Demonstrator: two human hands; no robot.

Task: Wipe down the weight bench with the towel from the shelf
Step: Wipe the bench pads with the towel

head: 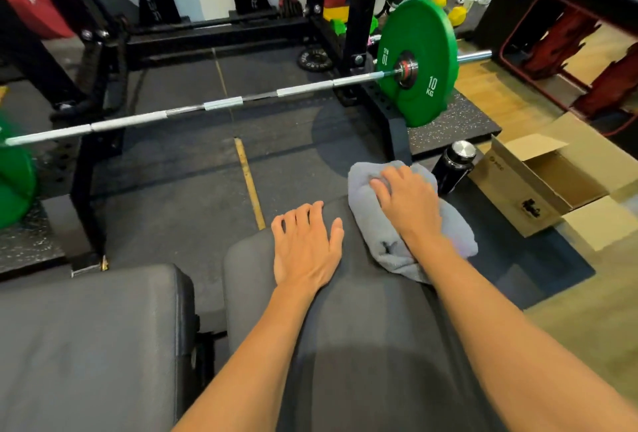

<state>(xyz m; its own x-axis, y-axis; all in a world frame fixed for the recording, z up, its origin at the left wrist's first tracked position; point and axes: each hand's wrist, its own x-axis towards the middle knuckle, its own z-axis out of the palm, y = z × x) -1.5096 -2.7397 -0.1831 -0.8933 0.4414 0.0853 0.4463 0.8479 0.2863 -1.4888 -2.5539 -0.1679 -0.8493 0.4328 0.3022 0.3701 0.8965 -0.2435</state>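
The black padded weight bench [362, 328] runs away from me, with a second pad [89, 335] to its left across a gap. A grey towel [379, 242] lies bunched on the far right end of the bench pad, partly hanging over its edge. My right hand [407, 204] presses down on the towel, fingers curled into the cloth. Flat on the bare pad just left of the towel rests my left hand [305, 245], fingers spread and holding nothing.
A barbell [221, 103] with green 10 kg plates [419, 62] crosses in front of the black rack [359, 17]. A black bottle [452, 166] and an open cardboard box [542, 186] stand on the floor right of the bench. Red-framed equipment [569, 52] sits far right.
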